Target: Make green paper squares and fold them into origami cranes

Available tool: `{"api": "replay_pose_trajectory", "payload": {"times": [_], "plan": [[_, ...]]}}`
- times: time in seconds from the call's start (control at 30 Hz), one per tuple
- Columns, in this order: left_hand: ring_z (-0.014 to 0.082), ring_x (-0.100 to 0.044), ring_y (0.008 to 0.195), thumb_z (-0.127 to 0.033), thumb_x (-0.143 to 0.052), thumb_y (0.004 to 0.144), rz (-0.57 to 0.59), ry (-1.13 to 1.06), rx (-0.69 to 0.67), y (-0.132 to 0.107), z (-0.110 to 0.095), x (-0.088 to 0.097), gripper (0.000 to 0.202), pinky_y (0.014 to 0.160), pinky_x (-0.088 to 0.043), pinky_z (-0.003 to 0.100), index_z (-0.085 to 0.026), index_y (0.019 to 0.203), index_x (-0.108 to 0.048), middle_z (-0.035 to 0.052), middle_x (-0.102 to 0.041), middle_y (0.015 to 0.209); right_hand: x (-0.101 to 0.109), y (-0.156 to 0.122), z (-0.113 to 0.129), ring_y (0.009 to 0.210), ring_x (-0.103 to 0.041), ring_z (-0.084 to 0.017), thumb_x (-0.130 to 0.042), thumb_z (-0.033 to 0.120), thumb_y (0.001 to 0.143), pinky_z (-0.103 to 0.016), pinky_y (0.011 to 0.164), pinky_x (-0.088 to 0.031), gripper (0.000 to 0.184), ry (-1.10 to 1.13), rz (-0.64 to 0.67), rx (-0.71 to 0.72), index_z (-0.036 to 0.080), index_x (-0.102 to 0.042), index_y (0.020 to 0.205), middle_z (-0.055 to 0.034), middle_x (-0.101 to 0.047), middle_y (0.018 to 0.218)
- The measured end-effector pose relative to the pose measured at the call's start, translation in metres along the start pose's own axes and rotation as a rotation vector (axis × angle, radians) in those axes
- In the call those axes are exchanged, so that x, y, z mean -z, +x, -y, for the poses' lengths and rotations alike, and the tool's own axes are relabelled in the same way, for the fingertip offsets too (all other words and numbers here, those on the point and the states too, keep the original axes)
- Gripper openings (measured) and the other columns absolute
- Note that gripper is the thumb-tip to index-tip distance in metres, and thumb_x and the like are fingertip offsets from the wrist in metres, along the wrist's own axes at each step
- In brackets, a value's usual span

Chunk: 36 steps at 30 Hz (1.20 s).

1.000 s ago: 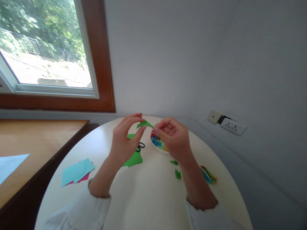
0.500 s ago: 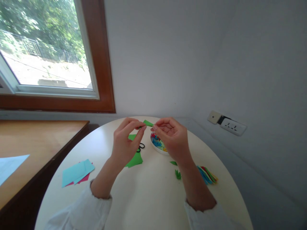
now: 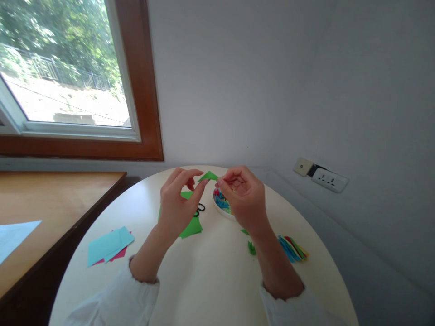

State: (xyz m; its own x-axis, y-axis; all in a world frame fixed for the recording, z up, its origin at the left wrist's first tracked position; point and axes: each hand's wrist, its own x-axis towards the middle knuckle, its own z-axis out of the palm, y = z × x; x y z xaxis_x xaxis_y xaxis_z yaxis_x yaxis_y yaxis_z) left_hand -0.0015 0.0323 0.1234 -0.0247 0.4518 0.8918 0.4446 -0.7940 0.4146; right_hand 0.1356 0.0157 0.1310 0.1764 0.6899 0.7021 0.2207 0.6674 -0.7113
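A small folded green paper piece (image 3: 208, 176) is held in the air above the round white table (image 3: 204, 271). My right hand (image 3: 243, 199) pinches its right end between thumb and fingers. My left hand (image 3: 178, 203) pinches its left end with thumb and forefinger. Below my left hand lies a larger green paper sheet (image 3: 190, 226) with black scissors (image 3: 199, 209) on it. Partly behind my right hand sits a white dish (image 3: 222, 206) with several small coloured folded pieces.
Light blue and pink paper squares (image 3: 107, 244) lie at the table's left. A fan of coloured strips (image 3: 292, 248) and two small green folded bits (image 3: 251, 246) lie at the right. A wooden desk (image 3: 41, 208) adjoins on the left; wall sockets (image 3: 329, 179) are at the right.
My left fingers have shifted their pinch on the green piece, opening a little and closing again; the piece tilted slightly. My right hand has stayed nearly still.
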Motion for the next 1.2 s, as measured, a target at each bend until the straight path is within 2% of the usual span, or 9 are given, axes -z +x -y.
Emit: {"api": "replay_pose_trajectory", "payload": {"times": [0.07,0.2,0.27,0.43,0.63,0.77,0.9,1.07,1.2], "plan": [[0.0107,-0.055,0.061,-0.019,-0.062,0.078,0.03,-0.007,0.023,0.0005,0.0009,-0.0003,0.008,0.06,-0.048,0.025,-0.018,0.086,-0.063,-0.0006,-0.056,0.069,0.0007,0.0003,-0.0012,0.062,-0.058,-0.012,-0.062,0.022,0.073,-0.024,0.061,-0.05,0.009,-0.002,0.004,-0.012,0.02,-0.054,0.072,0.0018,-0.059,0.067],[0.0157,-0.064,0.081,-0.022,-0.061,0.078,0.097,-0.083,0.088,0.0008,0.0027,-0.0024,0.01,0.076,-0.053,0.029,-0.018,0.088,-0.064,0.0051,-0.067,0.09,0.0015,0.0012,-0.0026,0.061,-0.06,-0.013,-0.062,0.022,0.072,-0.025,0.06,-0.05,0.005,-0.02,0.051,-0.045,0.019,-0.058,0.073,0.0004,-0.063,0.068],[0.017,-0.065,0.083,-0.023,-0.061,0.078,0.128,-0.147,0.14,0.0004,0.0033,-0.004,0.012,0.079,-0.054,0.03,-0.018,0.088,-0.065,0.0057,-0.07,0.091,0.0015,0.0013,-0.0026,0.062,-0.061,-0.013,-0.062,0.024,0.073,-0.025,0.06,-0.05,0.005,-0.018,0.062,-0.052,0.019,-0.06,0.075,-0.0003,-0.065,0.069],[0.0162,-0.067,0.075,-0.025,-0.062,0.077,0.154,-0.28,0.242,0.0,0.0036,-0.0061,0.01,0.074,-0.056,0.028,-0.017,0.083,-0.065,0.0046,-0.071,0.081,0.0021,0.0011,-0.0016,0.068,-0.062,-0.015,-0.062,0.024,0.075,-0.027,0.064,-0.051,0.006,-0.063,0.08,-0.021,0.019,-0.063,0.079,-0.0021,-0.068,0.075],[0.0146,-0.067,0.07,-0.026,-0.063,0.076,0.176,-0.399,0.328,0.0028,0.0039,-0.0034,0.012,0.066,-0.055,0.025,-0.016,0.081,-0.063,0.0042,-0.07,0.076,0.004,0.0028,-0.0007,0.072,-0.06,-0.014,-0.06,0.017,0.077,-0.028,0.064,-0.048,0.009,-0.259,0.112,0.173,0.021,-0.066,0.082,-0.0023,-0.068,0.082],[0.0148,-0.066,0.066,-0.029,-0.066,0.074,0.219,-0.468,0.37,0.0055,0.005,-0.0011,0.018,0.061,-0.054,0.024,-0.017,0.086,-0.061,0.002,-0.068,0.069,0.0047,0.0033,-0.0005,0.075,-0.061,-0.015,-0.06,0.014,0.077,-0.028,0.065,-0.048,0.011,-0.275,0.161,0.223,0.022,-0.066,0.082,-0.0023,-0.069,0.084],[0.0152,-0.067,0.063,-0.031,-0.068,0.073,0.241,-0.534,0.397,0.0072,0.0044,0.0004,0.026,0.057,-0.054,0.024,-0.018,0.092,-0.057,-0.0003,-0.066,0.064,0.0049,0.0028,-0.001,0.074,-0.061,-0.016,-0.059,0.016,0.079,-0.029,0.067,-0.047,0.01,-0.303,0.131,0.279,0.022,-0.066,0.078,-0.0022,-0.069,0.08],[0.0185,-0.07,0.076,-0.033,-0.071,0.07,0.231,-0.636,0.387,0.0061,0.0006,0.0009,0.042,0.068,-0.057,0.027,-0.019,0.104,-0.052,0.002,-0.07,0.075,0.0049,0.0022,-0.0012,0.07,-0.06,-0.015,-0.058,0.015,0.08,-0.028,0.065,-0.046,0.01,-0.34,0.052,0.27,0.021,-0.065,0.076,-0.0017,-0.068,0.076],[0.0184,-0.069,0.084,-0.028,-0.068,0.074,0.196,-0.597,0.361,0.0033,-0.0001,-0.0008,0.027,0.075,-0.057,0.027,-0.018,0.096,-0.057,0.0042,-0.071,0.087,0.0043,0.0025,-0.0006,0.067,-0.058,-0.013,-0.058,0.014,0.079,-0.026,0.062,-0.045,0.009,-0.332,0.011,0.27,0.019,-0.064,0.075,-0.0007,-0.067,0.074]]}}
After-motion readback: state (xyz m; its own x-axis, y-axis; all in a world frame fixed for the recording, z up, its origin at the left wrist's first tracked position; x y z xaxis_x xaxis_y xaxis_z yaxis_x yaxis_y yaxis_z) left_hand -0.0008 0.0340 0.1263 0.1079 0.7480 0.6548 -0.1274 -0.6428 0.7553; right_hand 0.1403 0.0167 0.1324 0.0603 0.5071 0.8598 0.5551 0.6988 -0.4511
